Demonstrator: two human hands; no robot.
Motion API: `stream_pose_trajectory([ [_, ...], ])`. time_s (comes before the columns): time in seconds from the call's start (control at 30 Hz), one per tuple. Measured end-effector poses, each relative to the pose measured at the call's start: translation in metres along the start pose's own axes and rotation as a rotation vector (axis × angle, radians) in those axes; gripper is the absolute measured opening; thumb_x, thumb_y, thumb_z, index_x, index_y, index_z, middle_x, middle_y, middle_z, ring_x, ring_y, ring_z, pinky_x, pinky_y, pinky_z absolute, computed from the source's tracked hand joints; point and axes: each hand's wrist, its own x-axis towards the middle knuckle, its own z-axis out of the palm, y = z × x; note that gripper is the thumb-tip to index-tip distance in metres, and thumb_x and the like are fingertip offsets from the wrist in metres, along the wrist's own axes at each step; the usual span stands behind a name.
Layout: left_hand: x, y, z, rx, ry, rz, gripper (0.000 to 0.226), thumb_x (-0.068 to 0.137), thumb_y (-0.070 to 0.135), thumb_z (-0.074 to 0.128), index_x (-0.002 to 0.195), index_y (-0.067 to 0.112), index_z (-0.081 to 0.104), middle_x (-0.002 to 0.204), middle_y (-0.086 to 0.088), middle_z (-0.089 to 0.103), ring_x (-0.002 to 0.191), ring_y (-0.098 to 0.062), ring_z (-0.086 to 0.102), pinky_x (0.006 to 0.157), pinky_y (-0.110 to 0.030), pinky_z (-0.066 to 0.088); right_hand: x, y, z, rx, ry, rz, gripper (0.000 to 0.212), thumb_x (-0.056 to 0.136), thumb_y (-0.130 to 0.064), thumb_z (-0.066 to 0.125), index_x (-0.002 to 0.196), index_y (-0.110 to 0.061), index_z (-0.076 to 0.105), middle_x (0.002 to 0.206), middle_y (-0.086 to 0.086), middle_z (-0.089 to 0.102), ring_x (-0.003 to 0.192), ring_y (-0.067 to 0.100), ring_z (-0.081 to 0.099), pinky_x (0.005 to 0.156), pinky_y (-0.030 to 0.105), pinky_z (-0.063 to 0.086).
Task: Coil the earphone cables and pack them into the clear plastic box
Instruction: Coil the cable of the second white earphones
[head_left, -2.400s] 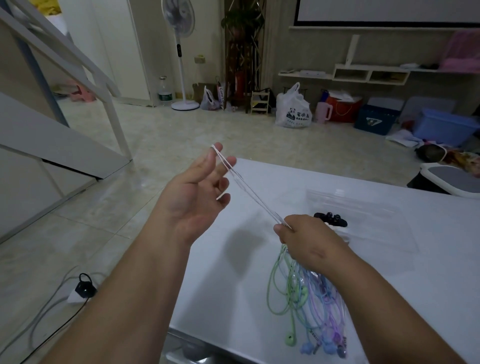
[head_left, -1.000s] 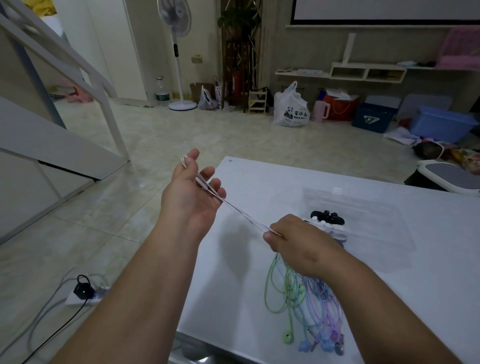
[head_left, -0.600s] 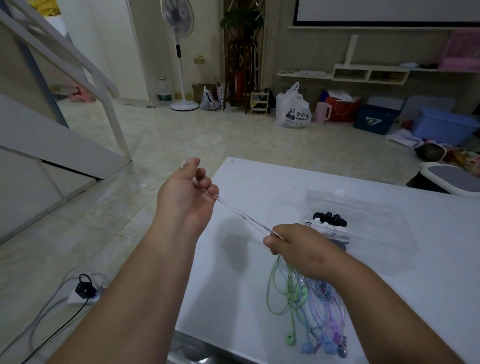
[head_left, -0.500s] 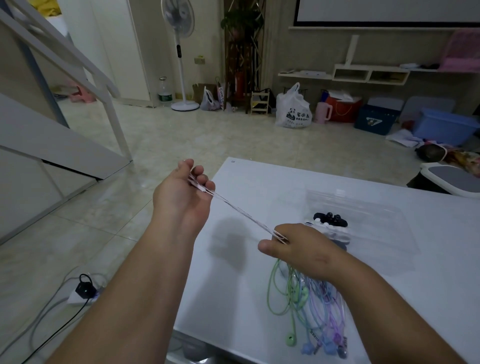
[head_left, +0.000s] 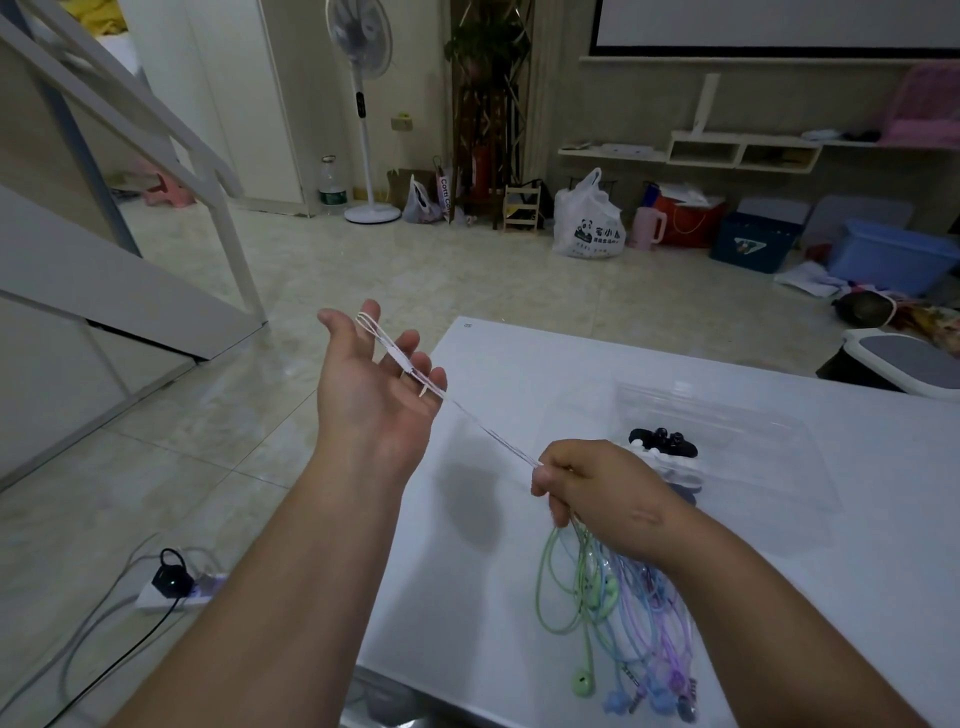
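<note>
A white earphone cable (head_left: 488, 432) runs taut between my two hands above the white table (head_left: 519, 374). My left hand (head_left: 375, 382) is held palm up with the fingers spread, and the cable loops lie over its fingertips. My right hand (head_left: 597, 486) pinches the other end of the cable in a closed fist. Under that hand lies a bundle of green, blue and purple earphones (head_left: 618, 618). The clear plastic box (head_left: 769, 447) sits behind the right hand, with a black earphone coil (head_left: 662, 441) and some white ones inside.
The table's left edge falls just below my left hand, over tiled floor. A power strip with cables (head_left: 174, 587) lies on the floor at the left. A grey-lidded bin (head_left: 904, 364) stands past the table's far right corner. A fan, bags and crates line the far wall.
My left hand has uncurled from a loose grip to an open, spread palm, with the white loops still over its fingers. The right hand has stayed in place, pinching the cable.
</note>
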Motion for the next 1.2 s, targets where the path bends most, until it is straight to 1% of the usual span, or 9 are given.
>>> stream_pose_trajectory([
  [0.1,0.001,-0.002,0.0,0.071,-0.004,-0.028,0.038,0.098,0.053,0.042,0.121,0.029,0.06,0.071,0.003,0.043,0.047,-0.008,0.03,0.044,-0.019,0.03,0.0,0.0,0.0,0.037,0.029,0.009,0.023,0.098,-0.023,0.048,0.086,-0.023,0.068,0.064,-0.005,0.052,0.056,0.011,0.044,0.055,0.025,0.037],
  [0.23,0.001,-0.003,-0.001,0.34,0.005,-0.042,0.032,0.103,0.037,0.041,0.094,0.014,0.063,0.058,0.005,0.038,0.039,-0.007,0.024,0.035,-0.018,0.021,0.002,0.001,-0.004,0.167,0.119,0.007,0.03,0.095,-0.018,0.047,0.076,-0.023,0.07,0.051,-0.012,0.047,0.052,0.012,0.039,0.059,0.03,0.033],
  [0.37,-0.001,-0.003,-0.001,0.484,-0.038,-0.129,0.036,0.102,0.036,0.042,0.073,0.017,0.051,0.055,0.005,0.041,0.039,-0.008,0.024,0.035,-0.017,0.018,0.002,0.001,-0.007,0.272,0.238,-0.02,0.044,0.099,-0.047,0.044,0.077,-0.021,0.071,0.05,-0.011,0.042,0.048,0.008,0.037,0.056,0.027,0.032],
  [0.47,-0.003,-0.005,-0.002,0.582,-0.069,-0.189,0.037,0.102,0.035,0.041,0.069,0.019,0.046,0.054,0.004,0.036,0.04,-0.01,0.021,0.038,-0.017,0.016,0.002,0.001,-0.008,0.274,0.316,-0.033,0.029,0.098,-0.035,0.05,0.079,-0.024,0.069,0.049,-0.012,0.044,0.045,0.006,0.038,0.054,0.026,0.033],
  [0.57,-0.007,-0.008,0.0,0.683,-0.144,-0.25,0.038,0.101,0.033,0.042,0.065,0.019,0.044,0.054,0.004,0.029,0.043,-0.01,0.019,0.042,-0.019,0.013,0.002,0.0,-0.008,0.303,0.389,-0.053,0.013,0.095,-0.028,0.054,0.093,-0.03,0.067,0.054,-0.013,0.047,0.041,0.002,0.04,0.047,0.019,0.035],
  [0.7,-0.013,-0.022,0.003,0.852,-0.247,-0.29,0.041,0.1,0.033,0.043,0.061,0.019,0.042,0.054,0.004,0.028,0.045,-0.01,0.017,0.046,-0.022,0.009,-0.002,-0.003,-0.01,0.344,0.395,-0.1,0.021,0.096,-0.029,0.055,0.111,-0.044,0.058,0.061,-0.003,0.043,0.043,0.006,0.038,0.042,0.018,0.036],
  [0.87,-0.019,-0.039,0.007,0.941,-0.355,-0.351,0.043,0.099,0.034,0.045,0.059,0.019,0.043,0.054,0.004,0.029,0.046,-0.011,0.017,0.047,-0.023,0.009,-0.002,-0.005,-0.01,0.232,0.357,-0.115,0.022,0.094,-0.039,0.056,0.115,-0.045,0.059,0.062,-0.009,0.045,0.049,0.002,0.041,0.051,0.018,0.034],
  [1.07,-0.023,-0.04,0.009,0.957,-0.417,-0.404,0.043,0.098,0.034,0.045,0.058,0.019,0.043,0.054,0.004,0.029,0.046,-0.011,0.016,0.047,-0.022,0.008,0.0,-0.008,-0.008,0.233,0.375,-0.118,0.016,0.093,-0.022,0.057,0.097,-0.033,0.068,0.048,-0.012,0.042,0.04,0.004,0.034,0.044,0.019,0.029],
  [1.2,-0.023,-0.037,0.01,0.963,-0.445,-0.436,0.041,0.098,0.035,0.046,0.059,0.019,0.044,0.056,0.004,0.03,0.048,-0.011,0.016,0.047,-0.023,0.009,0.0,-0.009,-0.007,0.232,0.36,-0.099,0.012,0.093,-0.031,0.058,0.085,-0.028,0.067,0.048,-0.013,0.042,0.043,0.004,0.034,0.048,0.023,0.03],
])
